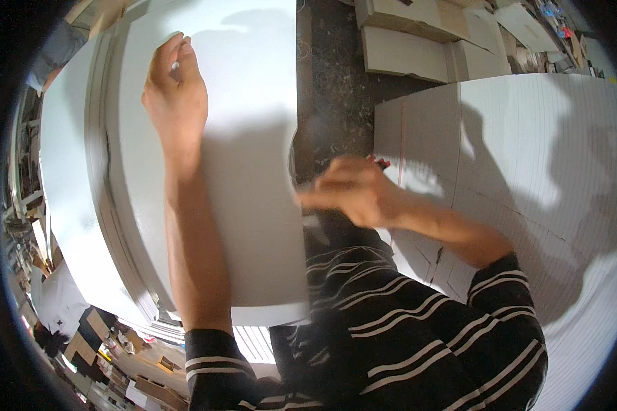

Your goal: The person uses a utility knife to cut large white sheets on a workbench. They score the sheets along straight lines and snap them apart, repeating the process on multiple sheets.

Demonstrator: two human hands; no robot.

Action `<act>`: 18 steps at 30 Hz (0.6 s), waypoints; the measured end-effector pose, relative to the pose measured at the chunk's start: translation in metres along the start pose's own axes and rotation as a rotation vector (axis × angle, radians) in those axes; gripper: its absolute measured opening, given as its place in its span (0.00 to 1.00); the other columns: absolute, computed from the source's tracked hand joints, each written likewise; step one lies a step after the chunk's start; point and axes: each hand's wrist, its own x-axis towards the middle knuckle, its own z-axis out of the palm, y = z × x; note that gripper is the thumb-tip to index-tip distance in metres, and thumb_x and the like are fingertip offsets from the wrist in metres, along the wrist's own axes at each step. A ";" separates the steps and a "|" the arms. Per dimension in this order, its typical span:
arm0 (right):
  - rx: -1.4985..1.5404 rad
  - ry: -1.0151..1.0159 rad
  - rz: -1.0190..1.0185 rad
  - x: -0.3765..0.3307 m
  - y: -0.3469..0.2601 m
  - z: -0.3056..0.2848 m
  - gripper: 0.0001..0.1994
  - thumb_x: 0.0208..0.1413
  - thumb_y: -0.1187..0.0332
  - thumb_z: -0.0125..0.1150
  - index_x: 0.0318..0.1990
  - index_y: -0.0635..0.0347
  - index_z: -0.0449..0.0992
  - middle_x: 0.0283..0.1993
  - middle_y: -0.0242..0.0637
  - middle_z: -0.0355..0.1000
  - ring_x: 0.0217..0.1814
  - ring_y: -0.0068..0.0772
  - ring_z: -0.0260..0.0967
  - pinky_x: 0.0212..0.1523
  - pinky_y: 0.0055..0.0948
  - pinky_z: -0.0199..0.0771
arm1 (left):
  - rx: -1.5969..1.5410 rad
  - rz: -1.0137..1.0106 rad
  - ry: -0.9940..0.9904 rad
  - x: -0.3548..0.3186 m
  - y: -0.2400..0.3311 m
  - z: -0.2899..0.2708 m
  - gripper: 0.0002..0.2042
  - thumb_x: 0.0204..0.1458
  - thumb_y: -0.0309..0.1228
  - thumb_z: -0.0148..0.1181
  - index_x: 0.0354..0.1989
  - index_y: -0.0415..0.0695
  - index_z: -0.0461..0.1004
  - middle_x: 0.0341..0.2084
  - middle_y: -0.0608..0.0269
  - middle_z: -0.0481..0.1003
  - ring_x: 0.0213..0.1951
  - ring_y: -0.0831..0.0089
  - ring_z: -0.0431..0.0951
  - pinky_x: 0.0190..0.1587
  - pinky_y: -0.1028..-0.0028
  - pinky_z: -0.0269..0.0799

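Note:
My left hand (175, 96) rests flat on a large white board (247, 137) that lies on top of a stack of similar white boards (68, 178); its fingers are together and it presses on the board's far part. My right hand (353, 192) is at the board's right edge, blurred, fingers curled. A small red-tipped thing (382, 163) shows just behind its fingers; I cannot tell whether the hand holds it. Both sleeves are dark with white stripes.
To the right lies a wide white sheet (528, 157) marked with thin pencil lines. A dark, dusty floor strip (336, 82) runs between the two. More white offcuts (418, 41) lie at the top. A person in white (58, 301) stands at lower left.

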 end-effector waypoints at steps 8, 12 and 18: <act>0.571 0.566 0.336 0.053 0.031 0.025 0.19 0.71 0.72 0.54 0.67 0.65 0.72 0.42 0.29 0.77 0.34 0.15 0.64 0.37 0.20 0.68 | 0.666 -0.232 -0.006 0.011 -0.049 -0.031 0.29 0.58 0.59 0.58 0.66 0.61 0.74 0.67 0.54 0.70 0.70 0.47 0.64 0.71 0.39 0.48; 0.795 0.612 0.465 0.052 0.019 0.026 0.20 0.71 0.70 0.56 0.68 0.66 0.71 0.37 0.24 0.73 0.35 0.12 0.63 0.36 0.17 0.67 | 0.705 -0.332 -0.101 0.005 -0.064 -0.045 0.37 0.53 0.71 0.52 0.71 0.73 0.67 0.74 0.53 0.59 0.73 0.39 0.55 0.69 0.34 0.48; 0.484 0.686 0.343 0.043 0.033 0.013 0.18 0.72 0.69 0.55 0.65 0.62 0.74 0.36 0.28 0.76 0.29 0.12 0.66 0.28 0.19 0.65 | 0.678 -0.159 -0.062 -0.001 -0.060 -0.015 0.33 0.57 0.69 0.51 0.69 0.72 0.70 0.73 0.57 0.62 0.74 0.41 0.55 0.69 0.29 0.46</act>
